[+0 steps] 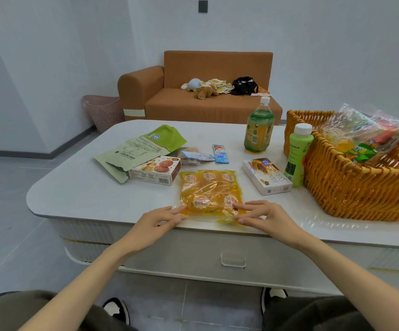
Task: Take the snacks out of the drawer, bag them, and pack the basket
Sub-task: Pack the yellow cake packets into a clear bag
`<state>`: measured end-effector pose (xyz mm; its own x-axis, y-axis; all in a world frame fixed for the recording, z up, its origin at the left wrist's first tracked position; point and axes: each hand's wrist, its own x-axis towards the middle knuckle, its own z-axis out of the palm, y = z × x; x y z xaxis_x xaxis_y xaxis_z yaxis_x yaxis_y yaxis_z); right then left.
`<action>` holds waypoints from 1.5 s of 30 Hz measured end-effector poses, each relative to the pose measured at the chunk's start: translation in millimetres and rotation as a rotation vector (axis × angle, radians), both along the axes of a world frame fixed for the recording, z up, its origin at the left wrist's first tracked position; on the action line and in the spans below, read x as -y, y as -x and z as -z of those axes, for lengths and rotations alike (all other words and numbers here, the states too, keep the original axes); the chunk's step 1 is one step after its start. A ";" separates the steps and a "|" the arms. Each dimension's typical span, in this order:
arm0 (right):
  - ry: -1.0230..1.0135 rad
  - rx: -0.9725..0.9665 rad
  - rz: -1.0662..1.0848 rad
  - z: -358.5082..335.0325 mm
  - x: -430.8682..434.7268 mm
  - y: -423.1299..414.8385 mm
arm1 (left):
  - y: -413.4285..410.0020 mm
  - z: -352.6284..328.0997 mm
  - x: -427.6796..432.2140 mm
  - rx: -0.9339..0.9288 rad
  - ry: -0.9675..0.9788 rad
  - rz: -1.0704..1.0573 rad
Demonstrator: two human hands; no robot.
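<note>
A clear bag of yellow wrapped cakes lies flat near the table's front edge. My left hand touches its near left corner with straight fingers. My right hand touches its near right corner, fingers spread. An orange wicker basket stands at the right and holds a clear bag of mixed snacks. The drawer under the tabletop is closed, its clear handle facing me.
On the white table lie a green pouch, a cookie box, blue sachets, a white box, a tea bottle and a green bottle. A brown sofa stands behind.
</note>
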<state>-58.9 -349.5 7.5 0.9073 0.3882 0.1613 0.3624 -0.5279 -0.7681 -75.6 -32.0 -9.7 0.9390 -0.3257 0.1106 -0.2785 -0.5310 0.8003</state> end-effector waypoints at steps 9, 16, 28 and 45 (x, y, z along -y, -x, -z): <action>-0.133 -0.111 0.031 -4.7 -7.3 4.6 | 8.5 -13.1 9.3 0.163 -0.073 -0.243; -0.193 -0.327 0.301 -5.2 -11.6 -1.1 | 3.1 -12.1 8.4 -0.088 0.082 -0.359; 0.117 -0.350 0.363 -6.0 -24.6 -15.9 | -1.3 -13.9 18.4 -0.205 -0.158 -0.505; 0.125 -0.456 0.246 -22.6 -4.6 -18.6 | -13.1 -17.3 16.1 -0.352 -0.106 -0.386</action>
